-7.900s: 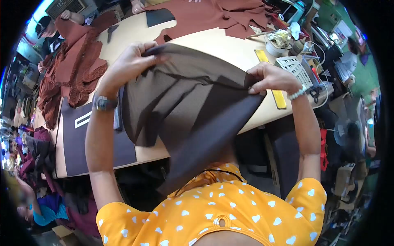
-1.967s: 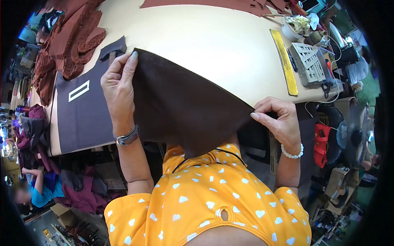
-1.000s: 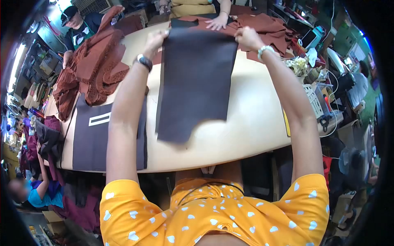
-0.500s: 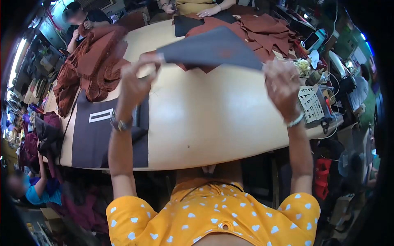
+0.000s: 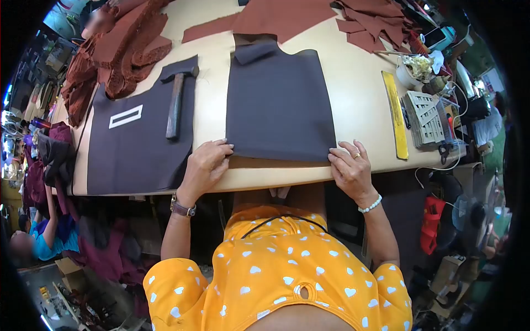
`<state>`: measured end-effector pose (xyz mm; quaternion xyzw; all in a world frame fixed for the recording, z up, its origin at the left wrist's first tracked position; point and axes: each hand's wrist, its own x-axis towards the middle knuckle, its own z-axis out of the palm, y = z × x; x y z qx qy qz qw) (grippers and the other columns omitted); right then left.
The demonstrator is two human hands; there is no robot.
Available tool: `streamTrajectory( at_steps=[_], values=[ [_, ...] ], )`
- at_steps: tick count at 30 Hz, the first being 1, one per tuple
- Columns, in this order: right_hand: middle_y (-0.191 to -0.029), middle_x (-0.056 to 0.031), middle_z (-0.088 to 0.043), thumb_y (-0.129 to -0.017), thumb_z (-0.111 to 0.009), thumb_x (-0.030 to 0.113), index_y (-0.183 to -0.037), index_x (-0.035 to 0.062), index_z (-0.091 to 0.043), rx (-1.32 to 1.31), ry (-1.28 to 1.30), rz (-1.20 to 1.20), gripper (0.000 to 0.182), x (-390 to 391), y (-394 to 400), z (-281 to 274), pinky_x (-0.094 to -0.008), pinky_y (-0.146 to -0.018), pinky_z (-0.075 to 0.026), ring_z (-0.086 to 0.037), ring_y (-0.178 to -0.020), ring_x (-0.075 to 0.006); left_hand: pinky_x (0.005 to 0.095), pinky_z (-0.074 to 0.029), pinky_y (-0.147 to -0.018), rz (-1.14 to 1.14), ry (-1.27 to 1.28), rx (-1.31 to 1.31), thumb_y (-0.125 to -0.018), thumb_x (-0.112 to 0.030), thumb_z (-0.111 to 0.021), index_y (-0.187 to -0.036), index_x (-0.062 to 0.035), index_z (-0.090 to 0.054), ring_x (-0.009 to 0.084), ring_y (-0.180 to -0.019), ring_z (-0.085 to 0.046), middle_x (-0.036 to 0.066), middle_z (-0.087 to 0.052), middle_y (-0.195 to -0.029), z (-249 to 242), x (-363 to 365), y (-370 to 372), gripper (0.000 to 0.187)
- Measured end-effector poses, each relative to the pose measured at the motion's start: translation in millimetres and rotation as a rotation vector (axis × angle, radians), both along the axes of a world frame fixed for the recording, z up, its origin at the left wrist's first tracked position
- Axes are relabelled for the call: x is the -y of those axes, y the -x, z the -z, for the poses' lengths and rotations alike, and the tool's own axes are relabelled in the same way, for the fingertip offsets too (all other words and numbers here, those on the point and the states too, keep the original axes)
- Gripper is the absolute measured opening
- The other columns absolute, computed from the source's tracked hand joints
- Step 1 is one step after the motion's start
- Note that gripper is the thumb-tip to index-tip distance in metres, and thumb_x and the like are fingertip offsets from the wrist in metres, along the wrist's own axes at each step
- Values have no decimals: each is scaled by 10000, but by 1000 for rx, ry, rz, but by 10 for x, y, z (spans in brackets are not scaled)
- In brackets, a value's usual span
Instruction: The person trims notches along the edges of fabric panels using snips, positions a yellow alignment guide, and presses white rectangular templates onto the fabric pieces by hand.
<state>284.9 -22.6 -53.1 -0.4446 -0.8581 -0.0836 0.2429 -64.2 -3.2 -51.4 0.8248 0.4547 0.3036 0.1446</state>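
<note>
A dark grey cut fabric piece [image 5: 280, 105] lies on the pale table in front of me, its far left corner folded over. Its near edge is slightly raised along the table's front side. My left hand [image 5: 207, 166] pinches the near left corner between thumb and fingers. At the near right corner, my right hand [image 5: 353, 170] grips the edge the same way. To the left lies another dark fabric piece [image 5: 138, 154], with a white rectangular frame [image 5: 126, 117] on it. A hammer [image 5: 175, 105] rests along that piece's right side.
Rust-brown fabric is heaped at the back left [image 5: 124, 52], and more cut pieces [image 5: 372, 25] lie at the back right. A yellow ruler [image 5: 395, 116], a stack of slotted pale plates [image 5: 424, 118] and a cable line the right side. Other people sit at the left.
The dark fabric piece has come down from the air above the table and now lies nearer me. Both hands have lowered with it. The hammer and yellow ruler now show plainly.
</note>
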Motion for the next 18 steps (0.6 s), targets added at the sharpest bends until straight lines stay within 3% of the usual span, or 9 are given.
streamTrajectory(
  at_steps=[7, 11, 14, 18],
  values=[
    [-1013, -33, -625, -724, -620, 86, -914, 58, -636, -80, 139, 49, 192, 224, 34, 47, -449, -963, -348, -549, -1018, -242, 402, -439, -891, -37, -135, -176, -724, -5, -598, -880, -31, -589, 267, -1005, -575, 81, -627, -1042, 28, 241, -45, 159],
    [-1146, -38, -593, -751, -620, 132, -1032, 74, -626, -155, 193, 96, 287, 353, -2, 142, -458, -997, -300, -499, -1118, -257, 545, -278, -995, -124, -29, -350, -743, -130, -578, -1010, -41, -558, 310, -1196, -428, 111, -553, -1171, -56, 341, -164, 282],
    [-1214, -34, -559, -786, -583, 140, -1099, 87, -611, -171, 235, 100, 318, 382, -39, 224, -462, -1033, -241, -457, -1177, -258, 553, -144, -1050, -309, -59, -424, -755, -169, -545, -1164, -23, -489, 329, -1295, -289, 139, -438, -1297, -71, 381, -579, 438],
    [-1219, -29, -556, -804, -557, 130, -1110, 88, -608, -200, 242, 100, 312, 383, -45, 249, -457, -1044, -218, -454, -1182, -259, 525, -129, -1066, -27, -83, -111, -755, -232, -565, -1305, -6, -379, 337, -1313, -268, 180, -350, -1374, 103, 445, -1352, 623]
  ],
)
